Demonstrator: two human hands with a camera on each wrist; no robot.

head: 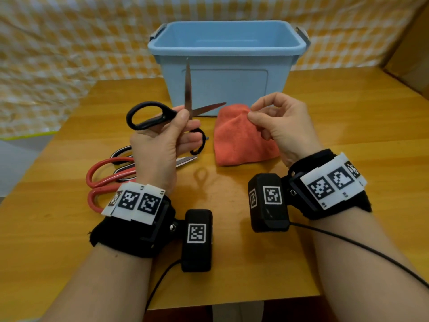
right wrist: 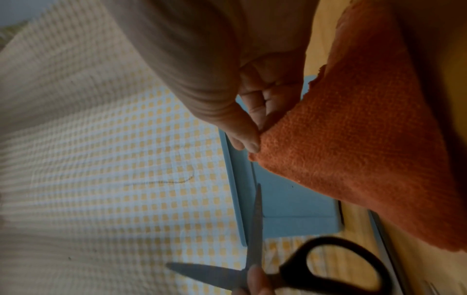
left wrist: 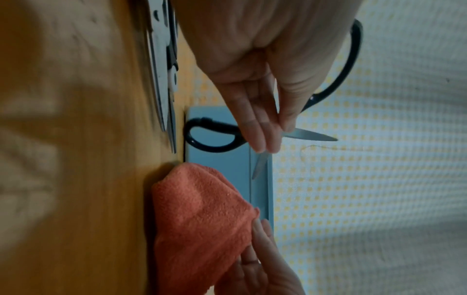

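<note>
My left hand (head: 188, 123) grips a pair of black-handled scissors (head: 187, 89) near the pivot and holds it above the table. The blades are spread wide, one pointing up and one to the right. In the left wrist view the scissors (left wrist: 310, 136) stick out past the fingertips of the left hand (left wrist: 275, 137). My right hand (head: 253, 112) pinches the top corner of an orange cloth (head: 236, 138) between thumb and forefinger. The cloth hangs like a tent with its lower edge on the table. The right wrist view shows the pinch of the right hand (right wrist: 255, 139) on the cloth (right wrist: 353, 149).
A light blue plastic bin (head: 222, 89) stands open just behind the hands. Red-handled scissors (head: 111, 161) and a striped-handled pair (head: 120, 151) lie on the wooden table (head: 325, 112) under my left wrist. A yellow checked cloth (head: 69, 43) hangs behind.
</note>
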